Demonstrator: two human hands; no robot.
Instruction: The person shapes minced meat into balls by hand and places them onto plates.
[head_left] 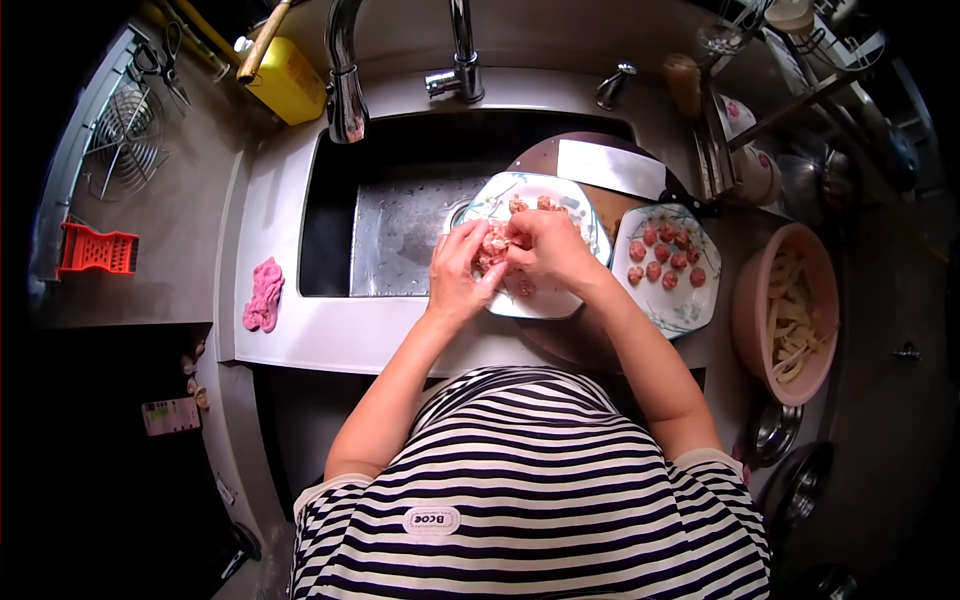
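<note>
Over a white patterned plate (480,200), both of my hands meet around a lump of raw minced meat (493,243). My left hand (458,268) cups the lump from the left, fingers curled against it. From the right, my right hand (556,248) presses its bent fingers into the same meat; its fingertips are partly hidden. Small bits of meat (545,203) lie on the plate behind my hands, and another piece (525,288) sits in front. To the right, a second patterned plate (672,312) bears several round meatballs (669,253).
A cleaver (612,168) lies on the round cutting board (540,157) behind the plates. The sink (385,240) with its faucet (347,105) is at left, a pink cloth (263,295) on its rim. A pink bowl (747,310) of pale strips stands far right.
</note>
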